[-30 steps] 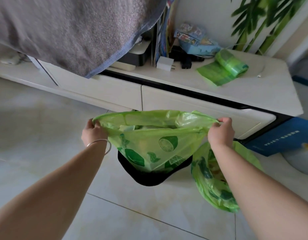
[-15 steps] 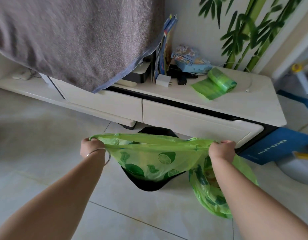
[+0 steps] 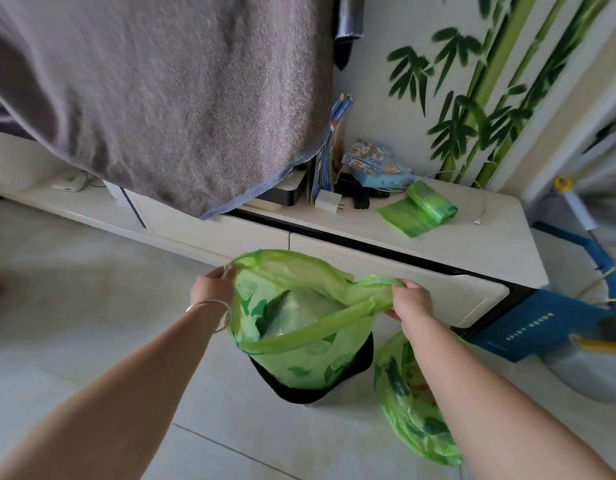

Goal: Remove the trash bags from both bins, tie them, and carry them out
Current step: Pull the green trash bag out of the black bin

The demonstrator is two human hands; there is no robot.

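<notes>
Head cam: left hand (image 3: 212, 286) & right hand (image 3: 412, 299) grip printed green bag (image 3: 310, 358) rim, mouth wide.

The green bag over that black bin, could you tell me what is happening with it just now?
A person is lifting the green bag out of the black bin. The left hand grips its rim on one side, the right hand grips the other, and the mouth is held open. The bag's lower part sits inside the bin. A second green bag lies on the floor beside the bin, under the right forearm. A roll of bags rests on the cabinet.
</notes>
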